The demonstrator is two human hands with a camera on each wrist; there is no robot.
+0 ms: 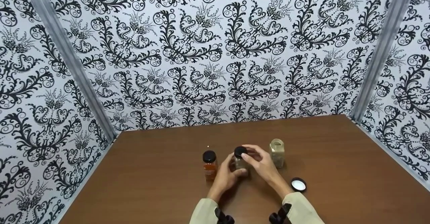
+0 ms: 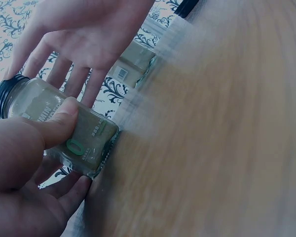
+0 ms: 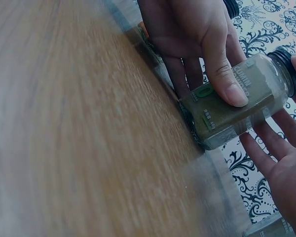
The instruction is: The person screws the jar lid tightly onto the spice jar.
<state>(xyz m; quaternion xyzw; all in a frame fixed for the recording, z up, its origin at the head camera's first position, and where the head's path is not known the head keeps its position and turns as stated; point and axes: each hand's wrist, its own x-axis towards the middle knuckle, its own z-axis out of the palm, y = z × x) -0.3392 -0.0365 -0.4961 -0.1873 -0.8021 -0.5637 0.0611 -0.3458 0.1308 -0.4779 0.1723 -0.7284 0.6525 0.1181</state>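
Note:
A clear glass spice jar (image 3: 227, 101) of greenish-brown powder, its label reading "CUMIN", stands on the table in front of me with a black lid (image 1: 240, 151) on top. My left hand (image 1: 225, 177) grips the jar's body, thumb across the label. The right hand (image 1: 264, 166) pinches the lid between thumb and index finger, its other fingers reaching along the far side. Right of it stands a second, lidless jar (image 1: 277, 155) of similar powder. To the left is a jar of orange-red spice (image 1: 210, 170) with a black lid.
A loose black lid (image 1: 298, 185) lies on the brown table (image 1: 154, 183) near my right forearm, white inside facing up. Patterned panels (image 1: 201, 49) rise behind the table and along both sides.

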